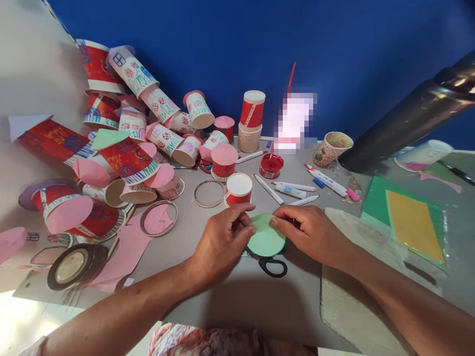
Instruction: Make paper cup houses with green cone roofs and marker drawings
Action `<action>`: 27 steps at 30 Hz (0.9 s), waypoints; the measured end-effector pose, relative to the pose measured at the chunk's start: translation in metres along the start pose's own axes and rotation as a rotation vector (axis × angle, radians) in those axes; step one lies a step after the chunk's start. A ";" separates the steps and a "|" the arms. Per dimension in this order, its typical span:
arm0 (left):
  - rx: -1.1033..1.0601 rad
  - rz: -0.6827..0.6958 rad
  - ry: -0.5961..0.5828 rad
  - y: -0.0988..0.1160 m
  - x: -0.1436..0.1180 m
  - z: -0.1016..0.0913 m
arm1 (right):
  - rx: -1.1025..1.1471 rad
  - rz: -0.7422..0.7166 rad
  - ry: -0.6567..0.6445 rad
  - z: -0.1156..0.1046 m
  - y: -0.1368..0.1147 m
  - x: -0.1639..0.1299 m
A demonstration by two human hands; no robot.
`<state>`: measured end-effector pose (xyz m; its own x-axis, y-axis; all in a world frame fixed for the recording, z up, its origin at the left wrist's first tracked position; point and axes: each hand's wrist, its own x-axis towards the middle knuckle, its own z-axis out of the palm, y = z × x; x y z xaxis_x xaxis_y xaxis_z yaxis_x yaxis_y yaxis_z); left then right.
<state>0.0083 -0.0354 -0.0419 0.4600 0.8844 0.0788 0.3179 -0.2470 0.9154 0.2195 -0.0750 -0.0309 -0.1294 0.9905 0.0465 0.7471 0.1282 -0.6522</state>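
Note:
A light green paper circle [266, 237] is held between my two hands above the table. My left hand [225, 233] pinches its left edge between thumb and fingers. On the opposite edge, my right hand [306, 228] grips the paper the same way. Black-handled scissors [274, 268] lie partly beneath the circle, with the blades mostly hidden. Just behind my left hand stands an upturned red and white paper cup [238, 189]. A grey ring [209, 193] rests to the left of that cup.
Decorated paper cups [128, 160] with paper roofs pile up at left. Several markers [295, 190] and a red paint jar [271, 165] lie behind my hands. A tape roll [72, 267] sits front left. A cloth [345, 277], coloured paper [413, 225] and a black pole [404, 116] are at right.

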 end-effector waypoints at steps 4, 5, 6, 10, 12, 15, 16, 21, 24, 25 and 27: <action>-0.174 -0.150 -0.037 0.002 0.002 -0.001 | 0.006 0.000 -0.022 -0.003 -0.003 0.000; -0.194 -0.174 -0.049 0.002 0.002 -0.002 | 0.011 -0.002 -0.029 -0.003 -0.003 0.000; -0.206 -0.191 -0.062 0.002 0.003 -0.002 | 0.015 -0.003 -0.038 -0.004 -0.004 0.000; -0.182 -0.197 -0.088 0.001 0.004 -0.003 | 0.016 0.005 -0.070 -0.004 -0.005 0.000; -0.149 -0.187 -0.093 0.001 0.004 -0.003 | 0.023 0.013 -0.077 -0.005 -0.005 0.000; -0.125 -0.176 -0.110 0.000 0.004 -0.004 | 0.035 0.030 -0.080 -0.005 -0.005 -0.001; -0.122 -0.178 -0.118 0.000 0.003 -0.004 | 0.037 0.035 -0.082 -0.005 -0.006 -0.001; -0.105 -0.206 -0.142 0.001 0.002 -0.004 | 0.051 0.036 -0.097 -0.004 -0.005 0.000; -0.076 -0.198 -0.140 0.001 0.002 -0.003 | 0.062 0.024 -0.094 -0.002 -0.004 -0.001; -0.065 -0.196 -0.138 0.002 0.002 -0.003 | 0.065 0.023 -0.096 -0.001 -0.003 -0.001; -0.051 -0.197 -0.135 0.002 0.002 -0.003 | 0.071 0.025 -0.103 0.000 -0.002 -0.001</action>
<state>0.0075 -0.0333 -0.0389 0.5009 0.8517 -0.1538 0.3717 -0.0513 0.9269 0.2183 -0.0764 -0.0293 -0.1804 0.9825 -0.0459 0.7031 0.0962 -0.7046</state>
